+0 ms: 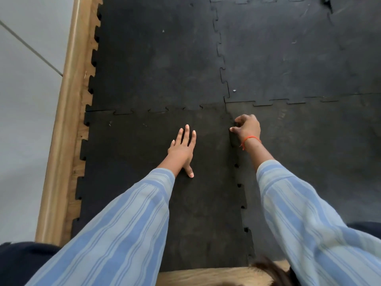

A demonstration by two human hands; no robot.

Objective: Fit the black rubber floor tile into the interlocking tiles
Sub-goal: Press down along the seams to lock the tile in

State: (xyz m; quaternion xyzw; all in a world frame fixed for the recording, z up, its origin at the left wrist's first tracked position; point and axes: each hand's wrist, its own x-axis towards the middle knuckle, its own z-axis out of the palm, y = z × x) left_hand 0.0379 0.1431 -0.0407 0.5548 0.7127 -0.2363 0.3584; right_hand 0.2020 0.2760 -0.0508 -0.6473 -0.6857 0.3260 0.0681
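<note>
Matt black rubber floor tile (134, 162).

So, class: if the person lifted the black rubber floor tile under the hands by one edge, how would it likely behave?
The black rubber floor tile would probably sag, not stay rigid: its edge looks curled up under the right hand. Being large and thick-looking, it is likely heavy. Its matte surface under the flat left hand suggests grip, not sliding.

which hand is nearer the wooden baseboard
Left. The left hand lies flat on the tile, closer to the wooden baseboard; the right hand is farther, at the seam.

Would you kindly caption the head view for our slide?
Left hand flat on the black tile, right hand pinching its toothed edge.
</note>
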